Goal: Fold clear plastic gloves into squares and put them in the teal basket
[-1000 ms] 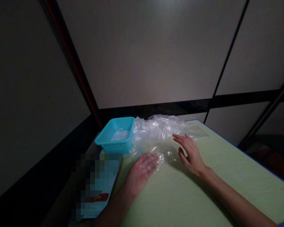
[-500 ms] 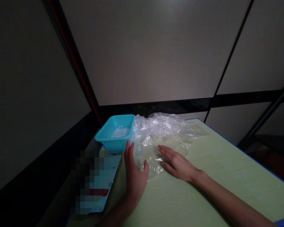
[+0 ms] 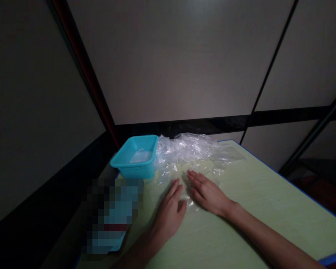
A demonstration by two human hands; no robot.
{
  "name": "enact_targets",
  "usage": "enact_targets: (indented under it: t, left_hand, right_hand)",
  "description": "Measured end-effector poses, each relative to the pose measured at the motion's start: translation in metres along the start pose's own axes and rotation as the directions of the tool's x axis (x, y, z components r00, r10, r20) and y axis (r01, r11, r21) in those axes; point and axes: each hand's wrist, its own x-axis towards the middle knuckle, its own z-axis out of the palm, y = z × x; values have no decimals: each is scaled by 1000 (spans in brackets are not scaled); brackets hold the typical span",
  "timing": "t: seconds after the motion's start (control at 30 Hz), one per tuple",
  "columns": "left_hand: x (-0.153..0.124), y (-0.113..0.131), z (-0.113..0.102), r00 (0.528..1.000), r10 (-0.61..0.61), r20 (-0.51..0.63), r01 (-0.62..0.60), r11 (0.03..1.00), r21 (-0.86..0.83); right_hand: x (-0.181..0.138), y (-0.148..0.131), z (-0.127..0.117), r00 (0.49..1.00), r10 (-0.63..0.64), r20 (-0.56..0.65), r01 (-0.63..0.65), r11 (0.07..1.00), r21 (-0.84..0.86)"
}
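My left hand (image 3: 170,211) rests at the near left part of a clear, crinkled plastic bag (image 3: 196,147), fingers stretched forward and the thumb a little apart. Just to its right, my right hand (image 3: 207,190) lies flat on the same film, palm down, with its fingers extended. Neither hand grips anything. The bag spreads over the light green table (image 3: 257,209); its far part is bunched and shiny, while its near part is thin and flatter. Both hands cover some of the near film, so its exact edge there is hard to make out.
A turquoise plastic basket (image 3: 137,170) stands at the table's far left, with something pale and clear inside. In front of it is a blurred-out, light-blue flat object (image 3: 119,213). Behind the table rises a pale panelled wall (image 3: 179,67) with a dark band.
My left hand has come down and moved right, from a raised pose beside the bag onto its near film. My right hand has stayed nearly in place.
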Motion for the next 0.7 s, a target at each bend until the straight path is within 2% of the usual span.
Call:
enact_targets:
  t: [0.2, 0.37, 0.5, 0.57, 0.7]
  left_hand:
    - [-6, 5, -4, 981, 94, 170, -131, 966, 222]
    - [-7, 13, -10, 957, 106, 270, -186, 938, 293]
    - [-8, 16, -14, 945, 98, 312, -201, 927, 317]
    - [-9, 15, -15, 940, 101, 325, -209, 925, 316]
    - [-9, 11, -15, 935, 157, 319, -250, 927, 278]
  right_hand:
    - [0, 15, 5, 998, 48, -49, -51, 997, -61]
    - [1, 16, -2, 996, 64, -61, -68, 995, -67]
    - [-4, 28, -16, 982, 159, -98, -161, 987, -11]
    - [-13, 33, -21, 988, 143, -60, -144, 989, -11]
    - [-33, 39, -24, 995, 5, 97, -3, 1000, -27]
